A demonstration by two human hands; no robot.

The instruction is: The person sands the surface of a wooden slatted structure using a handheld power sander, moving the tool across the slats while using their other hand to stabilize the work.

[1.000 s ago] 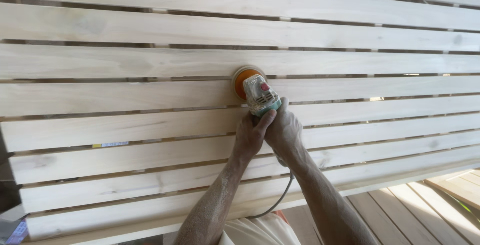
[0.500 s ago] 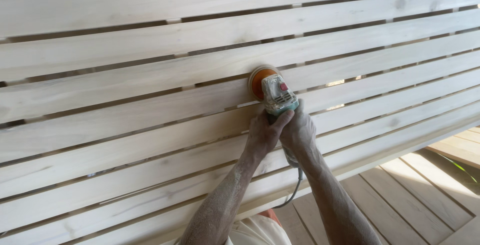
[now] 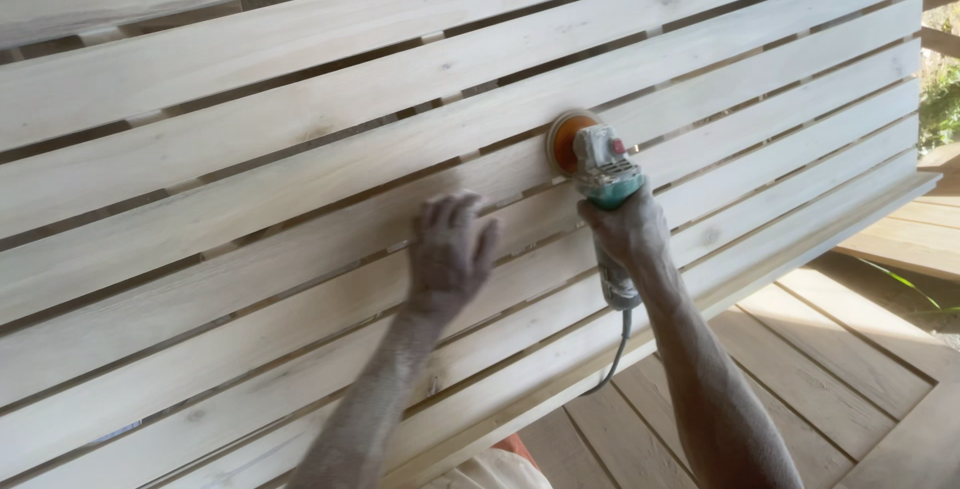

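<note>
While right hand [image 3: 625,229] fingers grip sander [image 3: 600,171] | left hand [image 3: 452,249] flat, fingers released on slats [image 3: 250,199]

pale wood slats [image 3: 300,149], teal sander [image 3: 605,181], orange disc [image 3: 565,141]

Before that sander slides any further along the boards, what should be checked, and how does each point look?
1. Grip on the sander: the right hand is wrapped around its body. Ok.
2. Disc against the wood: it sits on a slat, but how flat it lies cannot be judged. Cannot tell.
3. Left hand away from the disc: it rests flat on the slats, apart from the disc and to its left. Ok.
4. Cord: it hangs down from the sander's rear, below the panel edge, away from the disc. Ok.
5. Two-handed control: only one hand holds the tool. Not ok.
</note>
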